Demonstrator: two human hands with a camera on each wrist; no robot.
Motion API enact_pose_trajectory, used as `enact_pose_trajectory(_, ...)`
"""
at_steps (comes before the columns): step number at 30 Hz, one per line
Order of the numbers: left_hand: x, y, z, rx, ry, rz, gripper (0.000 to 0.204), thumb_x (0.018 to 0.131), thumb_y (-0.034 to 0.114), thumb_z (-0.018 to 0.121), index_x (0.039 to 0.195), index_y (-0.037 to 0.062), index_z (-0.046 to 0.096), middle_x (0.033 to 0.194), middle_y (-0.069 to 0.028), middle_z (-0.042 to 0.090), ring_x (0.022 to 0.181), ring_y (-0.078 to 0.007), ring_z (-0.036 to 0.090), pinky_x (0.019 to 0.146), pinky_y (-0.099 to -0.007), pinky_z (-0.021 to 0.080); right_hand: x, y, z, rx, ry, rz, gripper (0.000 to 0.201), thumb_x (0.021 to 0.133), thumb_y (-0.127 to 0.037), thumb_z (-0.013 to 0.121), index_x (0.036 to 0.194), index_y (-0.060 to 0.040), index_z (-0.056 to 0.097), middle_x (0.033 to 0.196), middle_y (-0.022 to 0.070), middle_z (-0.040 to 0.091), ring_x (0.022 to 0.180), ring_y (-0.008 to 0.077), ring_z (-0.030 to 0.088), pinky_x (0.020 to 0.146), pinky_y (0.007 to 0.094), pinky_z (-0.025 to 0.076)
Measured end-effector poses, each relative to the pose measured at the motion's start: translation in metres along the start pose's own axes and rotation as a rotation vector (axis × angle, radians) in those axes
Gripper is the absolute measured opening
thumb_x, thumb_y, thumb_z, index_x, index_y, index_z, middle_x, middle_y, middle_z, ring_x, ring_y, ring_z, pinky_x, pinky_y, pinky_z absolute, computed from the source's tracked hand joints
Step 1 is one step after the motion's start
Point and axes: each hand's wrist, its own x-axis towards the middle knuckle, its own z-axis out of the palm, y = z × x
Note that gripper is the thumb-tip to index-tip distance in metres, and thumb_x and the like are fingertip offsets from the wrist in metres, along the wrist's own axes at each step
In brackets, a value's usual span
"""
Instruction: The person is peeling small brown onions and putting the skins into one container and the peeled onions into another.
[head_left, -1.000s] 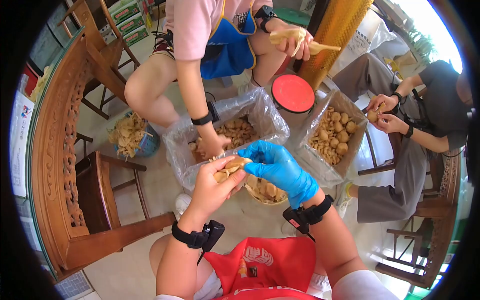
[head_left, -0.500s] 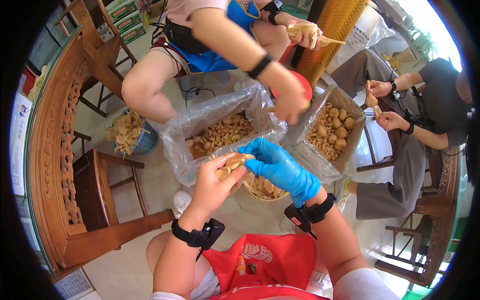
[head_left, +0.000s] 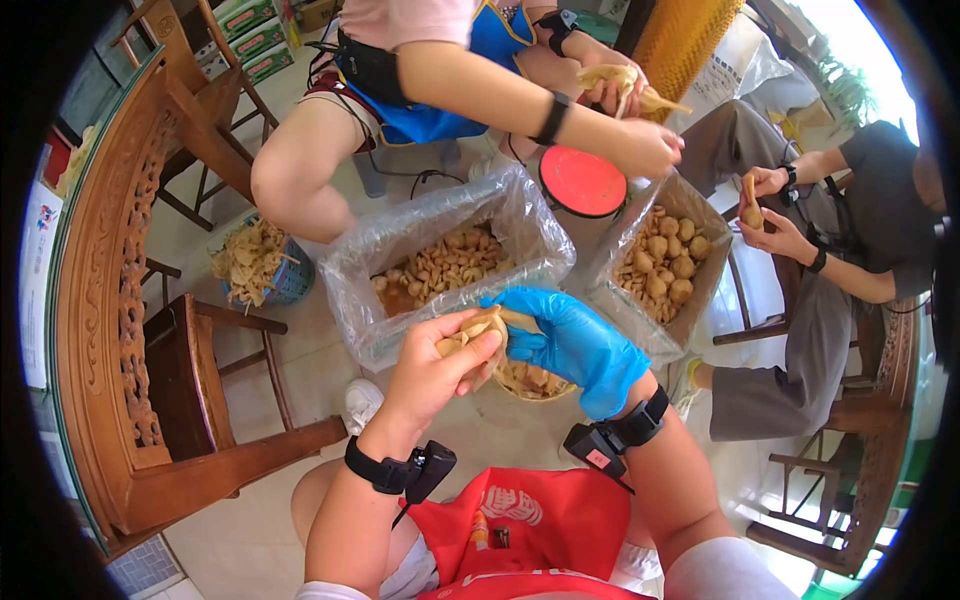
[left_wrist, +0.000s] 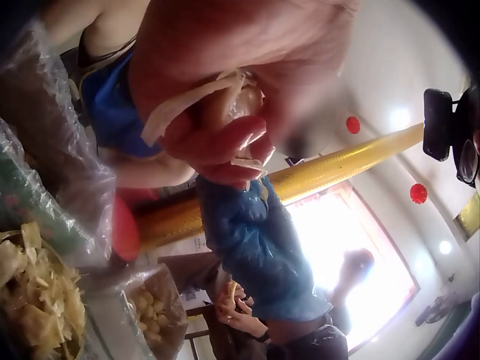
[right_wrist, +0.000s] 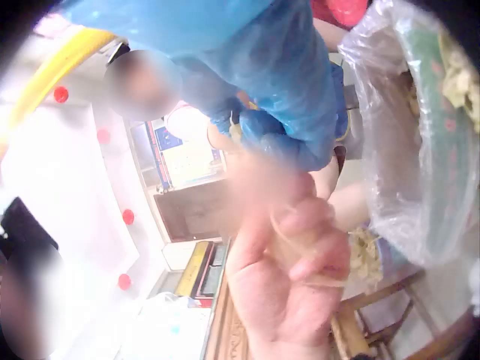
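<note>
My bare left hand grips a tan vegetable piece with loose skin, thumb across its near side. In the left wrist view a pale peel strip hangs from that vegetable piece. My right hand, in a blue glove, pinches a flap of peel at the piece's right end. Its fingertips are partly hidden behind the glove's own folds. Close below both hands stands a round basket of pale peelings.
A plastic-lined box of small tan pieces lies ahead, another box of rounder ones at right. A red-topped stool stands behind. A blue bin of peelings stands left. Two other people sit across and at right, handling similar pieces.
My gloved hand has turned and drawn a peel flap out to the right; my left hand keeps its grip. The person opposite has moved an arm from the box up toward their other hand.
</note>
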Motion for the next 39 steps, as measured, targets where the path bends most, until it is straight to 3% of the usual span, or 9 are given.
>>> enact_pose_trajectory(5, 0.003, -0.007, -0.003, 0.022, -0.031, 0.014, 0.028, 0.086, 0.017, 0.062, 0.106, -0.0022, 0.058, 0.077, -0.0048, 0.059, 0.055, -0.0061, 0.05, 0.043, -0.0173, 0.034, -0.01, 0.006, 0.004, 0.142, 0.085, -0.051, 0.024, 0.092, -0.017, 0.05, 0.108, 0.0, 0.056, 0.083, 0.0026, 0.057, 0.066, 0.01, 0.049, 0.059, 0.0223, 0.039)
enact_pose_trajectory(8, 0.002, -0.005, -0.009, 0.065, 0.193, 0.065, 0.028, 0.087, 0.017, 0.061, 0.108, -0.0008, 0.057, 0.077, -0.0048, 0.059, 0.058, -0.0062, 0.052, 0.043, -0.0165, 0.034, 0.01, 0.023, -0.054, 0.763, -0.262, 0.15, 0.02, 0.092, -0.014, 0.048, 0.105, -0.0005, 0.056, 0.074, 0.001, 0.05, 0.061, 0.0099, 0.043, 0.056, 0.0235, 0.037)
enact_pose_trajectory(11, -0.004, 0.011, -0.027, 0.023, 0.301, 0.137, 0.028, 0.088, 0.018, 0.06, 0.11, 0.0009, 0.056, 0.079, -0.0051, 0.059, 0.06, -0.0065, 0.053, 0.043, -0.0163, 0.034, 0.004, 0.009, -0.064, 0.563, 0.043, -0.159, 0.022, 0.09, -0.018, 0.05, 0.102, -0.0003, 0.052, 0.074, 0.001, 0.049, 0.057, 0.0094, 0.039, 0.055, 0.0235, 0.037)
enact_pose_trajectory(13, -0.006, 0.014, -0.03, 0.013, 0.351, 0.2, 0.028, 0.088, 0.018, 0.06, 0.111, 0.0019, 0.056, 0.081, -0.0053, 0.06, 0.061, -0.0066, 0.053, 0.043, -0.0164, 0.034, 0.004, -0.003, -0.052, -0.076, 0.595, -0.136, 0.016, 0.087, -0.017, 0.053, 0.089, -0.002, 0.058, 0.069, -0.0004, 0.046, 0.06, 0.0096, 0.04, 0.057, 0.0256, 0.037)
enact_pose_trajectory(16, -0.008, 0.01, -0.034, 0.022, 0.354, 0.068, 0.033, 0.089, 0.017, 0.059, 0.117, 0.0015, 0.053, 0.085, -0.005, 0.061, 0.064, -0.0058, 0.054, 0.047, -0.0168, 0.037, 0.031, 0.019, -0.08, -0.534, 0.642, -0.097, 0.02, 0.085, -0.019, 0.056, 0.094, -0.0017, 0.06, 0.08, 0.0035, 0.057, 0.069, 0.0131, 0.05, 0.066, 0.0289, 0.043)
enact_pose_trajectory(22, -0.003, 0.007, -0.025, -0.001, 0.335, 0.077, 0.032, 0.089, 0.017, 0.059, 0.115, 0.0021, 0.052, 0.09, -0.0082, 0.063, 0.065, -0.0066, 0.056, 0.047, -0.0176, 0.039, 0.047, 0.014, -0.037, -0.33, 0.435, -0.34, 0.05, 0.088, -0.018, 0.059, 0.133, -0.0024, 0.042, 0.131, 0.0147, 0.048, 0.118, 0.021, 0.047, 0.095, 0.0319, 0.04)
enact_pose_trajectory(27, 0.004, 0.001, -0.026, 0.061, 0.35, 0.065, 0.031, 0.087, 0.021, 0.062, 0.111, 0.0035, 0.054, 0.09, -0.0049, 0.063, 0.067, -0.0066, 0.058, 0.049, -0.0172, 0.042, 0.045, 0.016, -0.022, -0.41, 0.359, -0.219, 0.044, 0.089, -0.019, 0.059, 0.128, -0.0017, 0.048, 0.122, 0.0104, 0.054, 0.11, 0.0176, 0.051, 0.095, 0.0306, 0.039)
enact_pose_trajectory(29, 0.006, -0.006, -0.025, 0.093, 0.362, 0.085, 0.033, 0.085, 0.022, 0.064, 0.111, 0.0027, 0.056, 0.089, -0.0031, 0.064, 0.067, -0.0065, 0.059, 0.049, -0.0172, 0.043, 0.043, 0.023, -0.011, -0.41, 0.062, -0.356, 0.042, 0.089, -0.018, 0.059, 0.126, -0.0018, 0.05, 0.118, 0.0085, 0.056, 0.105, 0.0143, 0.051, 0.093, 0.0284, 0.04)
enact_pose_trajectory(39, 0.012, -0.019, -0.026, 0.334, 0.372, 0.059, 0.031, 0.087, 0.026, 0.062, 0.11, 0.005, 0.059, 0.082, -0.0002, 0.063, 0.065, -0.0063, 0.059, 0.046, -0.0174, 0.042, 0.041, 0.05, -0.011, -0.747, 0.105, -0.625, 0.037, 0.089, -0.018, 0.059, 0.121, 0.0, 0.053, 0.101, 0.0085, 0.063, 0.09, 0.0113, 0.056, 0.08, 0.0297, 0.048)
